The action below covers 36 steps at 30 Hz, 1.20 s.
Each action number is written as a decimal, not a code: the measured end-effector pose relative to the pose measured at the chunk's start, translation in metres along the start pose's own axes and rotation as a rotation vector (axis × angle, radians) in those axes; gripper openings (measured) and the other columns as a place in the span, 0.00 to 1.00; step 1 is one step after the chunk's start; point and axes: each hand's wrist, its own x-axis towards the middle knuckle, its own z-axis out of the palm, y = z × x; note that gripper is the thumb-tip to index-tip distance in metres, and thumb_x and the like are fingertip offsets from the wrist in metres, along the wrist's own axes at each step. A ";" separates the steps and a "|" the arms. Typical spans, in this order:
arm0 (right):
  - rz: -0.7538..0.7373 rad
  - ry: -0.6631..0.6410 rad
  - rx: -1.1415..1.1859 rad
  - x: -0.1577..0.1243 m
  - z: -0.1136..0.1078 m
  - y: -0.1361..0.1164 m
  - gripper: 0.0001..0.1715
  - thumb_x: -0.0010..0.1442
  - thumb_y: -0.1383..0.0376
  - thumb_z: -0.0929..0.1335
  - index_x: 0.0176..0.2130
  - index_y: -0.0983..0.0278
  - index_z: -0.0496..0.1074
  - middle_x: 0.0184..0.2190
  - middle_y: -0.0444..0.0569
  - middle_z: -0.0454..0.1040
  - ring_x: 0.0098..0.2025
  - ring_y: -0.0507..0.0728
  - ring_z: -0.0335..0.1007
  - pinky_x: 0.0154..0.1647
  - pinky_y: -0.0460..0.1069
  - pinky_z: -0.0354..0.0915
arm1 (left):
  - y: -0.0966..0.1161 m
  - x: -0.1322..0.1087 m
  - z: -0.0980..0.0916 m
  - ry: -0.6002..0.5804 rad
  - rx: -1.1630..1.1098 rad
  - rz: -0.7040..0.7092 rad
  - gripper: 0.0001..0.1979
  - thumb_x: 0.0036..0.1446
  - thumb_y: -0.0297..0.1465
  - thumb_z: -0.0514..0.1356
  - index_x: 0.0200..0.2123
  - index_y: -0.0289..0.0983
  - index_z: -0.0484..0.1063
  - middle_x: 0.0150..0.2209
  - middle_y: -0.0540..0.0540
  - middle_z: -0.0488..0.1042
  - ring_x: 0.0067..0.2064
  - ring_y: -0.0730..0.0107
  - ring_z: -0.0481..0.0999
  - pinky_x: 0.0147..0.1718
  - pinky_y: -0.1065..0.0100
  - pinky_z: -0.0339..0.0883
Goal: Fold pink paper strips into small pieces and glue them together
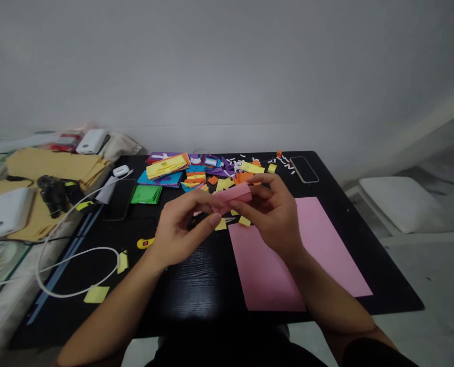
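A folded piece of pink paper (pixel 232 193) is held up above the table between both hands. My left hand (pixel 183 221) pinches its left end with thumb and fingers. At the right end, my right hand (pixel 275 211) grips it between thumb and curled fingers. Under my right hand and forearm lies a large flat sheet of pink paper (pixel 328 239). Small yellow paper pieces (pixel 245 221) lie just below the held paper. Part of the folded paper is hidden behind my fingers.
Stacked colored papers (pixel 168 167) and green paper (pixel 146 194) stand at the back, near scattered scraps. A phone (pixel 304 169) lies back right, a dark phone (pixel 120 199) left. A yellow-handled cutter (pixel 145 243) rests beside my left wrist. A white cable (pixel 97 248) loops across the left side.
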 end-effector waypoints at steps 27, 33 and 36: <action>0.043 -0.183 0.138 0.002 0.007 0.009 0.04 0.65 0.58 0.77 0.38 0.55 0.83 0.40 0.44 0.86 0.47 0.58 0.85 0.54 0.57 0.80 | -0.008 -0.008 0.011 0.088 0.228 0.191 0.09 0.63 0.23 0.67 0.44 0.40 0.77 0.39 0.47 0.86 0.38 0.69 0.87 0.40 0.69 0.82; 0.013 -0.092 0.049 -0.001 0.009 0.008 0.07 0.60 0.58 0.79 0.37 0.58 0.84 0.34 0.45 0.84 0.38 0.55 0.82 0.44 0.52 0.79 | -0.017 -0.008 0.011 0.212 0.094 0.080 0.23 0.61 0.23 0.71 0.55 0.42 0.69 0.35 0.53 0.81 0.33 0.74 0.84 0.34 0.73 0.80; -0.041 -0.070 -0.045 -0.003 0.007 0.011 0.08 0.61 0.58 0.79 0.34 0.59 0.83 0.30 0.43 0.81 0.32 0.52 0.76 0.35 0.48 0.73 | -0.016 -0.004 0.006 0.171 0.126 0.069 0.24 0.61 0.25 0.72 0.58 0.44 0.73 0.41 0.50 0.80 0.36 0.73 0.81 0.36 0.71 0.79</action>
